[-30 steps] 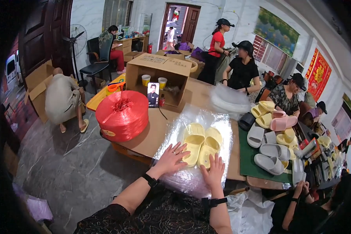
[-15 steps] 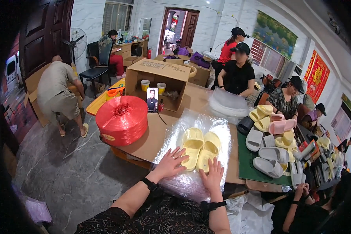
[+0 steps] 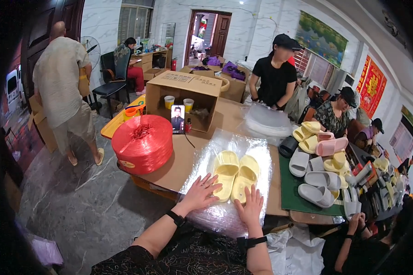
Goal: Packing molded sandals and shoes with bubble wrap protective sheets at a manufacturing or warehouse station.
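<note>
Left hand [image 3: 200, 193] and right hand [image 3: 251, 207] spread flat, fingertips at near ends of pale-yellow moulded slide sandals [image 3: 226, 173], set on shiny clear plastic bags [image 3: 222, 218]. Round red twine spool [image 3: 143, 149] left, open brown cardboard box [image 3: 183, 83] behind.

Forearms [image 3: 158, 233] stretched forward, left hand [image 3: 198, 195] palm down, splayed, angled inward, right hand [image 3: 251, 208] palm down, pointing away
</note>
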Tool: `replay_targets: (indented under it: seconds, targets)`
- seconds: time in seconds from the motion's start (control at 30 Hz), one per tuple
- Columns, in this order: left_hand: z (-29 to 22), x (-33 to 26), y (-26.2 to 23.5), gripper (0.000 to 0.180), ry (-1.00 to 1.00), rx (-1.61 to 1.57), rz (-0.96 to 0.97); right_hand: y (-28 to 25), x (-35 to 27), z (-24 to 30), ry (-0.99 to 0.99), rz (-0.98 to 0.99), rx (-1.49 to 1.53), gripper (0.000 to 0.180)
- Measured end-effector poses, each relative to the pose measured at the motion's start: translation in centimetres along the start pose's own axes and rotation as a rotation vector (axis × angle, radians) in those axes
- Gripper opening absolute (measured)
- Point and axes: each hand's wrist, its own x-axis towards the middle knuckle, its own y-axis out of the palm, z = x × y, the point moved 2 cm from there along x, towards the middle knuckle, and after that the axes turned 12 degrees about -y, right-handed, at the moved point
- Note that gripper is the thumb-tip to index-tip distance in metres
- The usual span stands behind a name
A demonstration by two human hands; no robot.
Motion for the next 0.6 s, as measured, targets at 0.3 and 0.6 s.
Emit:
replay_targets:
  seconds: [0.3,0.6]
  targets:
    - [-0.10,-0.16,-0.29,0.058,0.013,0.005,-0.027,-0.32,0.06,0.31,-0.006,0.003,0.017,0.072]
    - [0.07,-0.09,-0.29,0.078,-0.069,-0.192,-0.089,0.09,-0.18,-0.23,0.048,0.036,-0.010,0.075]
